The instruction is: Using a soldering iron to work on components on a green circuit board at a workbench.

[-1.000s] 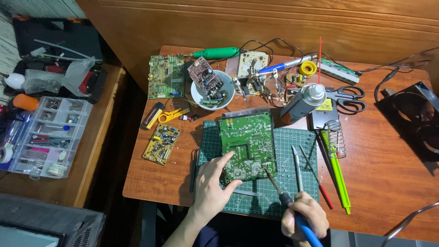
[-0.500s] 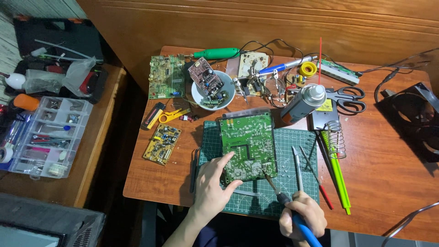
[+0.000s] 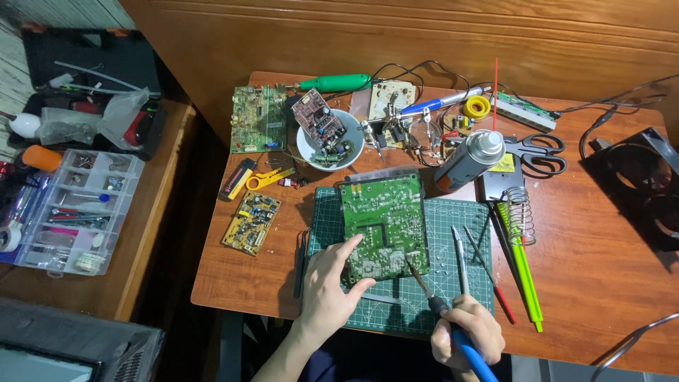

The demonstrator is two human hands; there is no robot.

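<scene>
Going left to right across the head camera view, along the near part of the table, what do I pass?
Clear parts box → yellow circuit board → left hand → green circuit board → right hand gripping the soldering iron → green pen.

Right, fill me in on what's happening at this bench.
A person is working on a green circuit board lying on a green cutting mat. The left hand steadies the board's near corner. The right hand holds a blue-handled soldering iron, its tip at the board's lower right edge. More boards, a spray can and scissors lie about.
</scene>
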